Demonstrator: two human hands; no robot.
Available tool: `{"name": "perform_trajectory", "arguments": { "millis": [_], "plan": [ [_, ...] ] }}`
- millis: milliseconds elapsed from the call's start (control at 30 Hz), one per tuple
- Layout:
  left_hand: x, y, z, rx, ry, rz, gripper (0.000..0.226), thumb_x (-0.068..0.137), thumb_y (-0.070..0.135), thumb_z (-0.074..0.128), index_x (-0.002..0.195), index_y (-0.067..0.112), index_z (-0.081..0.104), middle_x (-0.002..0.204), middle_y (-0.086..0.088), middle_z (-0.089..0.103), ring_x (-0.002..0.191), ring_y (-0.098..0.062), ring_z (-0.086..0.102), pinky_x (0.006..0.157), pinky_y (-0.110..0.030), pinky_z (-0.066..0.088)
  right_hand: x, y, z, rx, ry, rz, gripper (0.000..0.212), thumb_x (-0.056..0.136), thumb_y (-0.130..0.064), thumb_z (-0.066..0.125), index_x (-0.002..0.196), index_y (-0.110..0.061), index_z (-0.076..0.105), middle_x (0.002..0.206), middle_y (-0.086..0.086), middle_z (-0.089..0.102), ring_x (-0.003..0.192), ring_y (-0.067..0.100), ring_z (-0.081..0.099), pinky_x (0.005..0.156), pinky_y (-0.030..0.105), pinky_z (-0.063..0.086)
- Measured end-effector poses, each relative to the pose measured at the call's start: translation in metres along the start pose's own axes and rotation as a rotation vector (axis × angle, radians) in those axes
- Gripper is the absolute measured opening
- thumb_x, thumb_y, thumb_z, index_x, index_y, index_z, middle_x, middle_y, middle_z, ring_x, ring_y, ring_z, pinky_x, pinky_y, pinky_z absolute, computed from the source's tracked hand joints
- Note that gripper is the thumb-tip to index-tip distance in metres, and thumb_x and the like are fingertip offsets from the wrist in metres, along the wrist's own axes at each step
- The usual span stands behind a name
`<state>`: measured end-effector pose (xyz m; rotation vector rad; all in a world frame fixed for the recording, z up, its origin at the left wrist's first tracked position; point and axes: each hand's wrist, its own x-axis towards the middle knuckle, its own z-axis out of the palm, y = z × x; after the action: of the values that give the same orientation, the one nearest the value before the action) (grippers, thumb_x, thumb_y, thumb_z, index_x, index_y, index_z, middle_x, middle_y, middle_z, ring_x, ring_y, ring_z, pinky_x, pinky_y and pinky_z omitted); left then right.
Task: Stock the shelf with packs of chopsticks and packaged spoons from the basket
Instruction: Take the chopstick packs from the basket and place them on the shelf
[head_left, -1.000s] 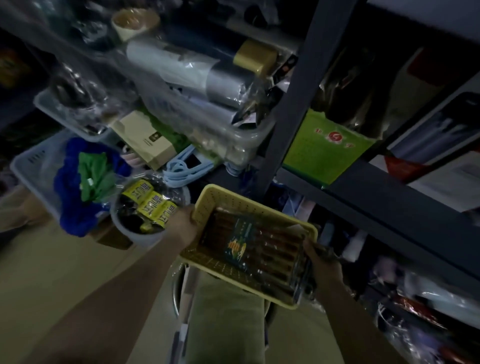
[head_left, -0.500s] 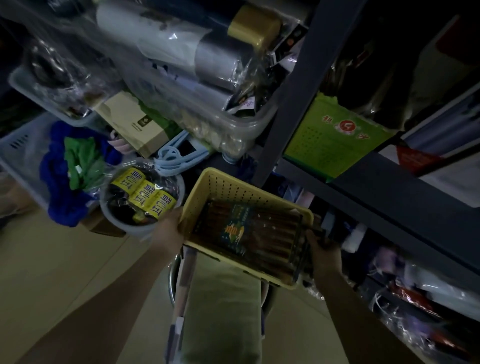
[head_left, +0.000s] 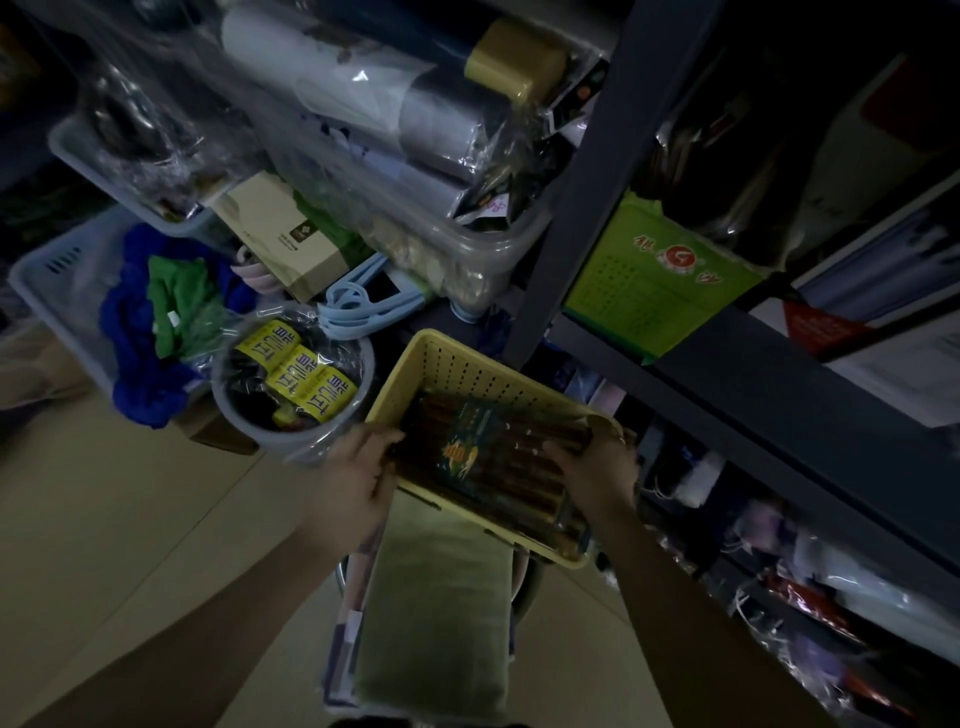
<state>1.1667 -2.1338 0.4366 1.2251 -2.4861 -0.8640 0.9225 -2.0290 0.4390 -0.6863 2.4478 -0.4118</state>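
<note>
Two hands are on the job, and little of it looks done yet. Far left, a grey crate (head_left: 36, 270) holds blue and green cloth, and just right of it a round grey tub (head_left: 291, 441) carries yellow-labelled packets under clear wrap; neither concerns the task. Next comes the left hand (head_left: 358, 478), its fingers curled over the near-left edge of the yellow basket (head_left: 467, 364), with fingertips reaching onto the end of the pack of chopsticks (head_left: 493, 457) lying inside. The basket rests on a green cushioned stool (head_left: 436, 613), just in front of the dark shelf (head_left: 779, 415). The pack lies flat on the basket floor, its long axis running from the left hand toward the right hand, sloping down to the right in the head view, roughly parallel to the shelf's front edge; which end holds the tips cannot be told in this dim light. The right hand (head_left: 597, 467) closes over the pack's far-right end at the basket rim, fingers bent around it. I judge the pack is about to be lifted, so stocking remains ahead. No packaged spoons can be made out.
</note>
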Motion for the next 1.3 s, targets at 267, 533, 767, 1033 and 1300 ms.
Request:
{"name": "perform_trajectory", "arguments": {
  "millis": [267, 533, 767, 1033, 1300],
  "plan": [
    [-0.018, 0.071, 0.004, -0.868, -0.309, -0.807, 0.019, 0.091, 0.031, 0.049, 0.098, 0.014, 0.054, 0.092, -0.007, 0.062, 0.081, -0.018, 0.060, 0.066, -0.026, 0.047, -0.041, -0.018, -0.054, 0.716, -0.146, 0.055, 0.018, 0.089, -0.009, 0.060, 0.072, -0.009, 0.056, 0.075, 0.007, 0.059, 0.069, 0.016, 0.060, 0.047, 0.017, 0.050],
    [-0.020, 0.118, 0.000, -1.412, -0.179, -1.069, 0.016, 0.083, 0.018, 0.063, 0.095, 0.012, 0.055, 0.086, -0.006, 0.064, 0.077, -0.018, 0.063, 0.066, -0.030, 0.052, -0.073, 0.019, -0.084, 0.952, -0.355, 0.050, 0.024, 0.092, -0.006, 0.050, 0.112, -0.006, 0.063, 0.104, 0.010, 0.065, 0.089, 0.016, 0.067, 0.069, 0.026, 0.054],
    [-0.018, 0.131, -0.016, -1.434, 0.015, -1.034, 0.007, 0.087, 0.015, 0.055, 0.090, 0.009, 0.057, 0.066, -0.004, 0.054, 0.050, -0.009, 0.049, 0.038, -0.015, 0.041, -0.079, 0.015, -0.096, 0.770, -0.634, -0.088, 0.013, 0.091, -0.021, 0.056, 0.099, -0.023, 0.065, 0.073, 0.000, 0.074, 0.061, 0.016, 0.068, 0.054, 0.024, 0.055],
    [-0.018, 0.118, -0.070, -0.879, 0.052, -0.633, 0.016, 0.087, 0.011, 0.056, 0.098, 0.021, 0.054, 0.085, 0.001, 0.058, 0.076, -0.015, 0.055, 0.068, -0.026, 0.044, -0.025, 0.025, -0.055, 0.108, -0.442, -0.251, 0.019, 0.090, -0.025, 0.052, 0.082, -0.010, 0.058, 0.079, 0.016, 0.056, 0.078, 0.019, 0.053, 0.075, 0.030, 0.039],
    [-0.029, 0.071, -0.053, -0.445, 0.006, -0.476, 0.039, 0.091, 0.012, 0.049, 0.129, 0.012, 0.040, 0.110, 0.007, 0.049, 0.106, -0.009, 0.047, 0.074, -0.015, 0.035, 0.011, 0.021, 0.008, -0.565, -0.320, -0.270, 0.089, 0.074, -0.054, 0.067, 0.142, -0.011, 0.028, 0.143, 0.016, 0.041, 0.130, 0.036, 0.041, 0.104, 0.046, 0.039]
  ]
}}
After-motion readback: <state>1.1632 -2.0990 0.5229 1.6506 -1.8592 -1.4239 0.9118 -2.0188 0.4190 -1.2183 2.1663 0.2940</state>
